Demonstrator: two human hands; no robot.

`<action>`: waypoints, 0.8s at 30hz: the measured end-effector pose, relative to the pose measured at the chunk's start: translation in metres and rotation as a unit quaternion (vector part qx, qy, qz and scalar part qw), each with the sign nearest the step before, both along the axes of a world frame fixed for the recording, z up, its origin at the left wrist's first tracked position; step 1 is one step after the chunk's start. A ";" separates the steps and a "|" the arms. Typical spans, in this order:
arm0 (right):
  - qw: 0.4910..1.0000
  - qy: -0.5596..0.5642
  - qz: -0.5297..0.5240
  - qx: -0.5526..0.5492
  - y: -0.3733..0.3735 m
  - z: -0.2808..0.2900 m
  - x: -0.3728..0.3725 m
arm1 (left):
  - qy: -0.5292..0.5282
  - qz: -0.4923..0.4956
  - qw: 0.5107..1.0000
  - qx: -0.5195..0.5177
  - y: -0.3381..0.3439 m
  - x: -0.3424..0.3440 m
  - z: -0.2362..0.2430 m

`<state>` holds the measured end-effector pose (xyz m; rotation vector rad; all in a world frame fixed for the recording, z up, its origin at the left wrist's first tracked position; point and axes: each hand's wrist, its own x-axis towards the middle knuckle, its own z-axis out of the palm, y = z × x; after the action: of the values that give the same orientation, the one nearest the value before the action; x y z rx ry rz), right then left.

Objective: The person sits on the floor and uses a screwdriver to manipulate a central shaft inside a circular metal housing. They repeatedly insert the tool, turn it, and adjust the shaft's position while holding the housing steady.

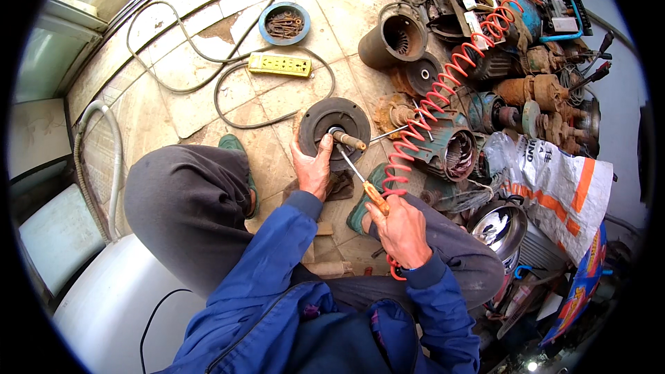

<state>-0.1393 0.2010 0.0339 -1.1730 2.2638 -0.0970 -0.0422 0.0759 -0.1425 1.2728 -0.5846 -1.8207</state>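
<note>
Between my knees is a round dark metal motor end cover [324, 116] with a rusty shaft [350, 140] sticking out of its centre. My left hand [314, 170] grips its near edge, the thumb lying on the face beside the hub. In my right hand [404, 232] is a screwdriver [375, 197] with an orange handle, the fingers wrapped round it. The screwdriver's metal blade slants up to the cover's face, just below the hub; whether the tip touches is too small to tell. A red coiled hose [433, 97] passes close by my right hand.
A green motor housing [447, 140] and a dark hollow cylinder [374, 47] stand to the right, with rusty motor parts [533, 91] beyond. Farther off lie a yellow power strip [280, 64], its cable and a blue bowl [267, 15] of bolts. A white sack [554, 180] sits at right.
</note>
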 end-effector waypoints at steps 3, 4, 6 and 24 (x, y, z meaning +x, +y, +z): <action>1.000 0.001 0.008 0.003 0.000 -0.002 0.000 | 0.019 0.007 1.000 0.001 0.003 0.002 0.001; 1.000 -0.001 0.000 0.002 0.000 -0.001 0.000 | 0.024 0.012 1.000 0.005 0.003 0.003 0.002; 1.000 -0.006 -0.016 0.000 0.000 0.000 0.001 | 0.048 -0.013 0.999 -0.012 0.004 0.005 0.003; 1.000 -0.008 -0.011 -0.010 0.002 -0.003 0.003 | -0.031 -0.033 0.999 -0.024 -0.010 0.009 -0.014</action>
<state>-0.1358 0.2026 0.0309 -1.1526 2.2675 -0.1372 -0.0331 0.0661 -0.1566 1.2965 -0.7081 -1.8159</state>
